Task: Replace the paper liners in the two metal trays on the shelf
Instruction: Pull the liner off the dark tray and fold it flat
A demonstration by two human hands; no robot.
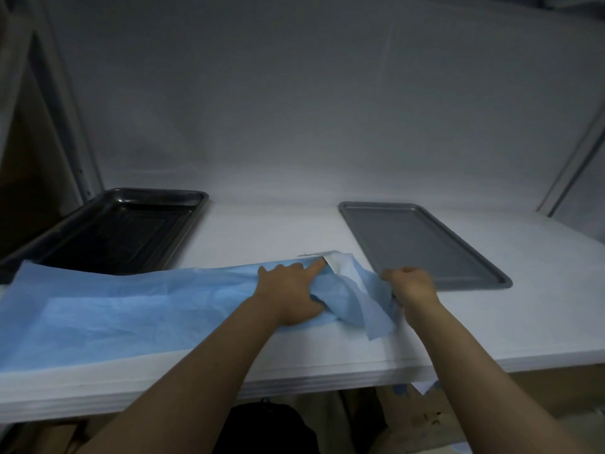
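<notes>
L hand (288, 290) pressing liner (114, 306) flat, fingers (314, 267) straight, anchoring; R hand (412, 286) gripping its end, prob tearing piece for tray (425, 244).

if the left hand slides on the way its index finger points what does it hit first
Probably the turned-up white corner of the blue paper liner, just ahead of the left hand; the grey tray lies beyond.
</notes>
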